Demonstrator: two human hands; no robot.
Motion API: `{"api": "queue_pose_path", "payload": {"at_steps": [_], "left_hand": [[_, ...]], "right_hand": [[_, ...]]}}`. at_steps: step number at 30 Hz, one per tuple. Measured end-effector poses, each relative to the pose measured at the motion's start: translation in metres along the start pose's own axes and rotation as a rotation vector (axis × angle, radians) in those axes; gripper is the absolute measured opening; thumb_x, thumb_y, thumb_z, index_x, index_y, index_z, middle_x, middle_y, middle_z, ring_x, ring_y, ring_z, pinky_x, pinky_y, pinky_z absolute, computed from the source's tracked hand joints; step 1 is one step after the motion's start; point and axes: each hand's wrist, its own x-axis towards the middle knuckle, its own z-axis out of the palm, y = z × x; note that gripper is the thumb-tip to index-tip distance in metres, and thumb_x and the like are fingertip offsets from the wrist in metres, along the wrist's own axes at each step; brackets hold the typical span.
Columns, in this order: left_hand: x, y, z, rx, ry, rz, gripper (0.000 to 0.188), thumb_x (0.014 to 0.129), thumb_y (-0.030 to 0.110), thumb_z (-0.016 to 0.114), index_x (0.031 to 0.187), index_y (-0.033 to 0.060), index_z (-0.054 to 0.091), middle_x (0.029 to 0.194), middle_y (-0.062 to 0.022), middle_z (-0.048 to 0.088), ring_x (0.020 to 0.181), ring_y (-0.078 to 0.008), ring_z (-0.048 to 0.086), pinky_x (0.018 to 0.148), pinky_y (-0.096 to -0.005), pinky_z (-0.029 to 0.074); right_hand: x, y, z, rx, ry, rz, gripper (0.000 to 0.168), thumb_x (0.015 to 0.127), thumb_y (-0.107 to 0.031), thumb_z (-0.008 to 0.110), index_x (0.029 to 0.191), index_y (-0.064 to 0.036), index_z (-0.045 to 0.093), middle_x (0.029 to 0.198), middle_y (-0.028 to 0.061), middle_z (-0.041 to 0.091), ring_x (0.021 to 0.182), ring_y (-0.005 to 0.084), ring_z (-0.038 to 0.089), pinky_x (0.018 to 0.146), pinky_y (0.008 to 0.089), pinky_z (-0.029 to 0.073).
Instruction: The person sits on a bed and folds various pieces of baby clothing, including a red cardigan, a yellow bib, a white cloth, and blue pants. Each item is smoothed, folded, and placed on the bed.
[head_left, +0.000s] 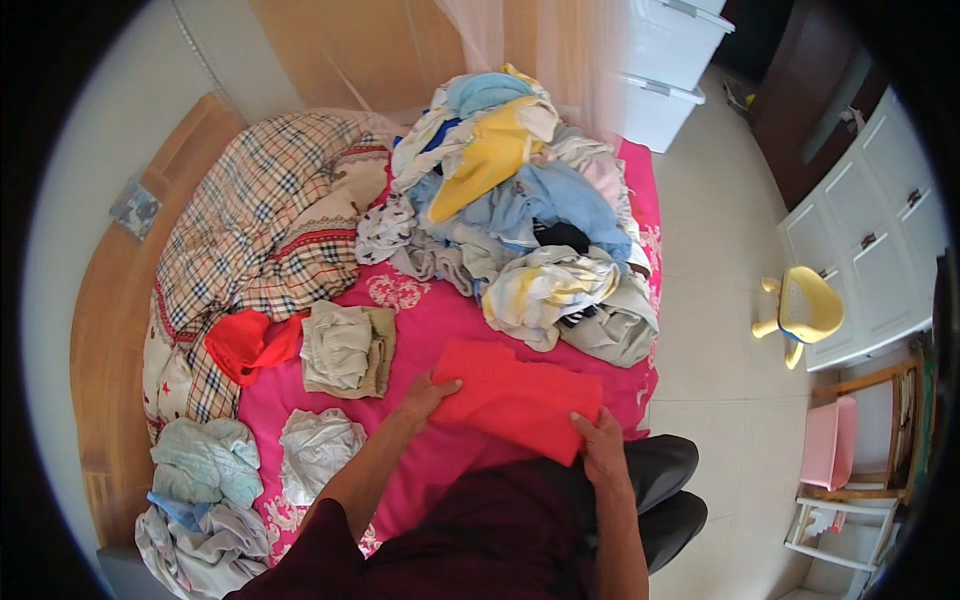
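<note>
A folded bright red garment (517, 397) is stretched between my two hands, above the pink bed sheet (405, 457). My left hand (426, 401) grips its left edge with the thumb on top. At its lower right corner, my right hand (598, 439) pinches the cloth the same way. Left of my left hand lies a stack of folded beige garments (345, 349). A white folded garment (321, 450) rests nearer to me, beside my left forearm. Beyond the red cloth rises a large heap of loose clothes (517, 195).
A crumpled red cloth (251, 345) lies against the plaid quilt (262, 202) at the left. Folded pale clothes (206, 465) sit near the wooden headboard (112, 360). On the floor at right stand a yellow child's seat (810, 307) and white storage boxes (660, 112).
</note>
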Motion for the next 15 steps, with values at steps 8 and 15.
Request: {"api": "queue_pose_path", "payload": {"at_steps": [8,15], "left_hand": [[0.012,-0.011,-0.021,-0.122,-0.058,0.004,0.052,0.101,0.024,0.072,0.147,0.0045,0.055,0.141,-0.0123,0.065,0.121,-0.025,0.068,0.107,-0.0402,0.055],[-0.045,-0.039,0.005,-0.834,-0.111,-0.066,0.064,0.105,0.05,0.061,0.153,0.009,0.048,0.155,-0.0088,0.056,0.143,-0.0299,0.052,0.123,-0.0467,0.039]], "right_hand": [[0.017,-0.005,0.003,0.13,0.065,0.232,0.05,0.094,-0.014,0.079,0.136,0.006,0.059,0.127,0.016,0.07,0.11,0.0243,0.071,0.096,0.0381,0.058],[0.002,-0.015,0.012,0.321,-0.039,0.297,0.048,0.1,-0.019,0.074,0.138,0.006,0.058,0.132,0.015,0.069,0.116,0.0252,0.07,0.102,0.0394,0.057]]}}
